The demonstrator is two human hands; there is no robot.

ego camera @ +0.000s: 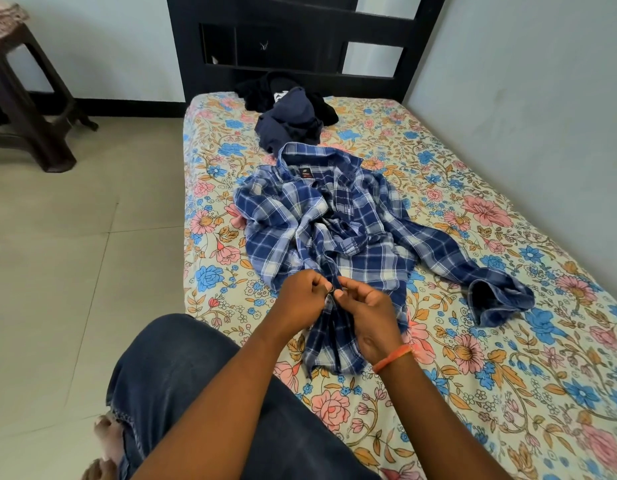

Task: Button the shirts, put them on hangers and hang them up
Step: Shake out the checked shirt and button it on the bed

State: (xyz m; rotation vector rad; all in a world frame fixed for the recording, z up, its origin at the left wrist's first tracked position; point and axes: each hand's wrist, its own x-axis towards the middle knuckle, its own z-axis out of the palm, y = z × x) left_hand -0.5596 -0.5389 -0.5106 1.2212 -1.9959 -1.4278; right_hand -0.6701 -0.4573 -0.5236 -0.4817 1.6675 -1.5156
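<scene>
a blue and white checked shirt [338, 233] lies spread and rumpled on the flowered bedsheet [507, 358], collar toward the headboard [293, 39], one sleeve trailing off to the right with its cuff turned up. the person sits at the near edge of the bed, a knee in dark jeans [182, 386] over the tiled floor. both hands meet at the lower front of the shirt: the left hand [301, 299] has its fingers curled, pinching the front edge of the cloth, and the right hand [365, 310], with an orange band [391, 356] at the wrist, pinches the facing edge, thumb and fingertips touching the left hand's. a small dark button seems caught between them. beyond the collar sits a heap of dark clothes [289, 109], navy over black. a dark stool [26, 91] stands on the floor to the left.
</scene>
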